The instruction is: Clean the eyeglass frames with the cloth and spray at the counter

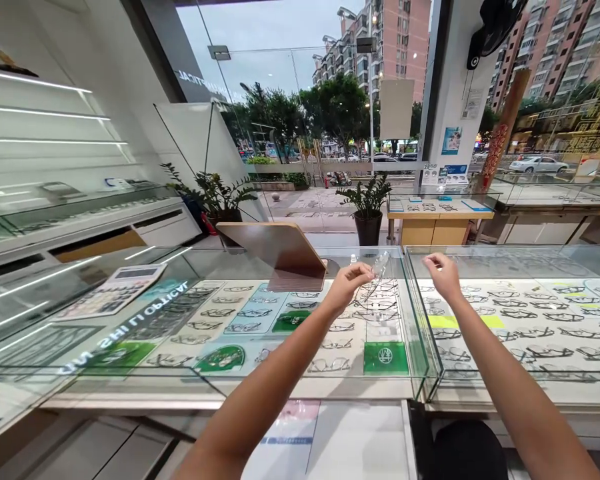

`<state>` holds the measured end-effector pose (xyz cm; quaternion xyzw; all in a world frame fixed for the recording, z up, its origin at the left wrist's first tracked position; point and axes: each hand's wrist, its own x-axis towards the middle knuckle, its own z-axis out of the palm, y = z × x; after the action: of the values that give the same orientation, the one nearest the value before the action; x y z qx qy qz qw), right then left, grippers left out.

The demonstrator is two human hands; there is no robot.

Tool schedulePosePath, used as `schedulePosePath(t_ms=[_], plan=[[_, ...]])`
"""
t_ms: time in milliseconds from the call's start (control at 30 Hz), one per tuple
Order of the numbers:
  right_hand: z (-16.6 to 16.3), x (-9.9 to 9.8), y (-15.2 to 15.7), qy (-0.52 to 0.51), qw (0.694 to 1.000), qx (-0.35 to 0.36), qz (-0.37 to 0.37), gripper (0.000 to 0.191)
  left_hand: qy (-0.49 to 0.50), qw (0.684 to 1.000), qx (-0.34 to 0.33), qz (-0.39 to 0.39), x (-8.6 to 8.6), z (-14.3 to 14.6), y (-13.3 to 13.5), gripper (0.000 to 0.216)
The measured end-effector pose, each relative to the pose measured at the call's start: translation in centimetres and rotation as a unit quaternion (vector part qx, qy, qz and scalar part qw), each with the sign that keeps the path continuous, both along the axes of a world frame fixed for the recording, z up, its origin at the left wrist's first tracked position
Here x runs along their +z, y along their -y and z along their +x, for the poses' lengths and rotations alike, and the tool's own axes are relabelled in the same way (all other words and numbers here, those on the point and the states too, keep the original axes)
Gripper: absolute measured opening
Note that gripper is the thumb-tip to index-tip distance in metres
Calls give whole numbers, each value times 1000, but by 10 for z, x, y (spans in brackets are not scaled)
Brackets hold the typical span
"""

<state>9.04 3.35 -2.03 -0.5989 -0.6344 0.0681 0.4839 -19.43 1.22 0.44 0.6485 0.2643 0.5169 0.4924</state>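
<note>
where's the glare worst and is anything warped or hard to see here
Head view: light streaks and mirrored shop lettering glare across the glass counter on the left; the wide lens bows the edges; the clear item pinched in the left hand nearly vanishes against the glass.

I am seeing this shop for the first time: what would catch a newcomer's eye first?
The two hands above the glass counter: the left hand pinches clear glasses, the right hand hovers just right of them, apparently empty. Under the glass lie rows of frames, and a tilted mirror stands on the counter, left of the hands.
</note>
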Motion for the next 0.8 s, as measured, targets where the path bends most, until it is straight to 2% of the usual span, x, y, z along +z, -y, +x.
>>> schedulePosePath(t_ms=[33,100,133,200,300,400,600,667,800], plan=[[-16,6,2,-10,999,47,5,35,30,999,25,-10,-1,5,-5,36],[-49,16,7,-96,974,203,7,40,60,996,65,-18,-6,14,-14,40],[-63,19,10,-119,961,248,7,41,66,995,78,-17,-10,17,-18,42],[-84,22,17,-146,948,282,7,39,75,992,99,-11,-17,21,-20,46],[-97,20,27,-160,947,280,3,36,79,990,117,-7,-28,22,-16,48],[-97,16,34,-163,948,273,0,35,71,991,111,-3,-34,20,-7,43],[-93,17,43,-150,956,251,16,31,68,991,107,-35,-31,16,2,37],[-90,18,46,-132,968,211,38,28,60,991,110,-40,-30,15,2,36],[-82,18,50,-75,990,64,100,23,48,989,139,-19,-29,14,2,35]])
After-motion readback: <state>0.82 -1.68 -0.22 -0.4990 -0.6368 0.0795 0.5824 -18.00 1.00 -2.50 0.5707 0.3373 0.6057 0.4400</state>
